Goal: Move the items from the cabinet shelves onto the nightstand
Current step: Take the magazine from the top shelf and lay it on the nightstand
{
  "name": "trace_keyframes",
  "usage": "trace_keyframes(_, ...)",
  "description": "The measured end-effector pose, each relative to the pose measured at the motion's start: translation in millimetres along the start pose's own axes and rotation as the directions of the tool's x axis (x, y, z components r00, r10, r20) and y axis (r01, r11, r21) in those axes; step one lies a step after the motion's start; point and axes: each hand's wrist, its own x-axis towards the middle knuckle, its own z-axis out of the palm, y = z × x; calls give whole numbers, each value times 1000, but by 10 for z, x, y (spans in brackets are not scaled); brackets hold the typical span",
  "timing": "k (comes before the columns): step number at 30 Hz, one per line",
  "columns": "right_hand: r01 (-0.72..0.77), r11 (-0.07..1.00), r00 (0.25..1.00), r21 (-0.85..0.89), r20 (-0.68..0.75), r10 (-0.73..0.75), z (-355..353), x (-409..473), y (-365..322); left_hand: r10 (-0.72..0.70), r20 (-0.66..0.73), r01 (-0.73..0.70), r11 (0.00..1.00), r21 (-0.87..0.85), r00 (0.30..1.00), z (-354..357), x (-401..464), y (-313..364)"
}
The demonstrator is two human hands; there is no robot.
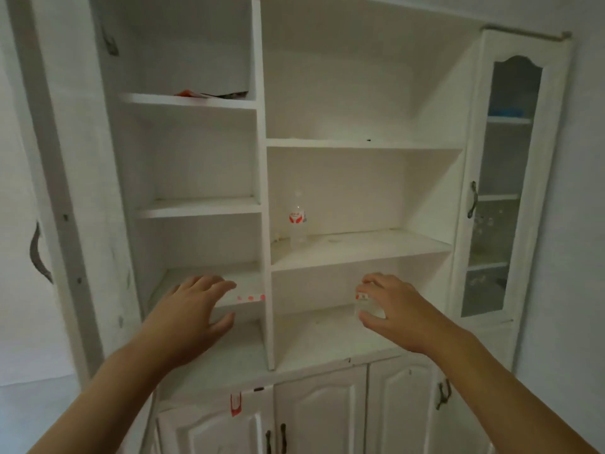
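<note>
The white cabinet (266,224) has open shelves in front of me. A clear bottle with a red label (298,224) stands upright on the middle right shelf. My right hand (396,309) grips a small clear container with a red label (366,304) in the lowest right compartment, fingers over its top and thumb beneath. My left hand (193,309) reaches into the lowest left compartment, fingers and thumb spread on either side of a blurred white item with red dots (250,298). Flat red and dark items (209,93) lie on the upper left shelf.
A narrow glass-fronted door (504,191) with a dark handle stands at the right, with a blue thing behind it. Below the counter are closed doors (320,417) with dark handles and a red tag (235,403). An open door panel (39,247) is at the left.
</note>
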Motion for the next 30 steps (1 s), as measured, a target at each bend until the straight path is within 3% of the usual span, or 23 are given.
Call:
trace_keyframes(11, 193, 979, 978, -61, -72, -197, -411, 1264, 594, -79, -94, 91, 986, 143, 992, -273, 1147, 70)
trace_keyframes(16, 279, 953, 947, -116, -134, -293, -658, 1842, 591, -86, -256, 141, 968, 206, 963, -535, 1679, -27)
trace_keyframes(23, 425, 870, 855, -249, -207, -476, -905, 2726, 315, -89, -411, 210, 943, 259, 907, -784, 2454, -243)
trace_keyframes(30, 422, 764, 761, -489, -267, -591, -1371, 3687, -35, -116, -568, 287, 932, 220, 814, -1163, 3254, -754)
